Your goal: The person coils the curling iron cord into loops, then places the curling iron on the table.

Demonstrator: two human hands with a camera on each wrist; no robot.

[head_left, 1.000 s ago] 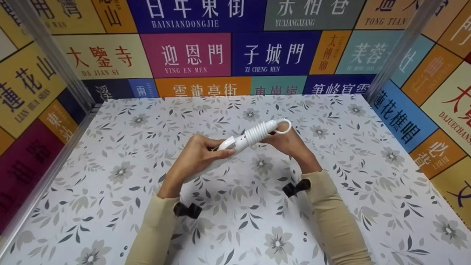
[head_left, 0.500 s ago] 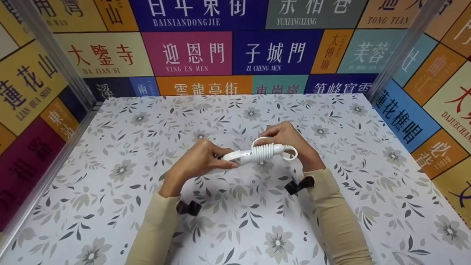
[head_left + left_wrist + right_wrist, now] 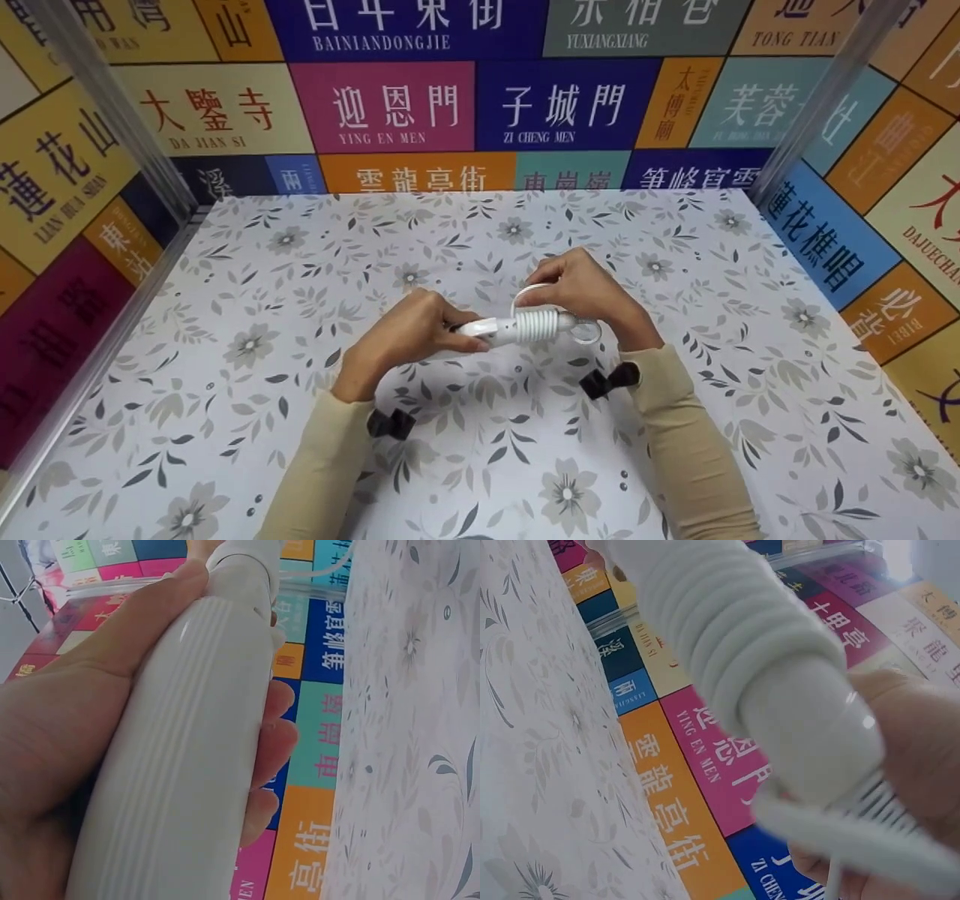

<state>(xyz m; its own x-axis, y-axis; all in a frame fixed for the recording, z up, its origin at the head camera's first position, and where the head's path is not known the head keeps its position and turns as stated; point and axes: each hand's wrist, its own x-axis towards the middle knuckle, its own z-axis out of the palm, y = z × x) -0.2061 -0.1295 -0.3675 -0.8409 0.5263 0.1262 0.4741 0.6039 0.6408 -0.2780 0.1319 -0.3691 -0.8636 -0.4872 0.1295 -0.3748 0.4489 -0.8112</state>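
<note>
A white hand-held appliance point(image 3: 480, 330) with a long smooth body is held above the table, lying roughly level. My left hand point(image 3: 409, 334) grips its body; in the left wrist view the thumb lies along the ribbed white casing point(image 3: 172, 742) and the fingertips show on the far side. White cord point(image 3: 538, 325) is wound in several tight turns round the narrow end. My right hand point(image 3: 589, 289) pinches a loose loop of that cord above the coil. Up close in the right wrist view are the turns point(image 3: 727, 630) and a blurred cord strand point(image 3: 847, 840) by the right hand.
A table point(image 3: 480, 457) with a white floral cover lies under both hands. Colourful sign-printed panels point(image 3: 382, 105) stand behind it and at both sides, with clear corner posts point(image 3: 817, 97). Black clips point(image 3: 611, 380) sit at both sleeve cuffs.
The appliance has come down from an upward slant to nearly level. My right hand has shifted from beside its end to above the coil, and a cord loop now stands off it.
</note>
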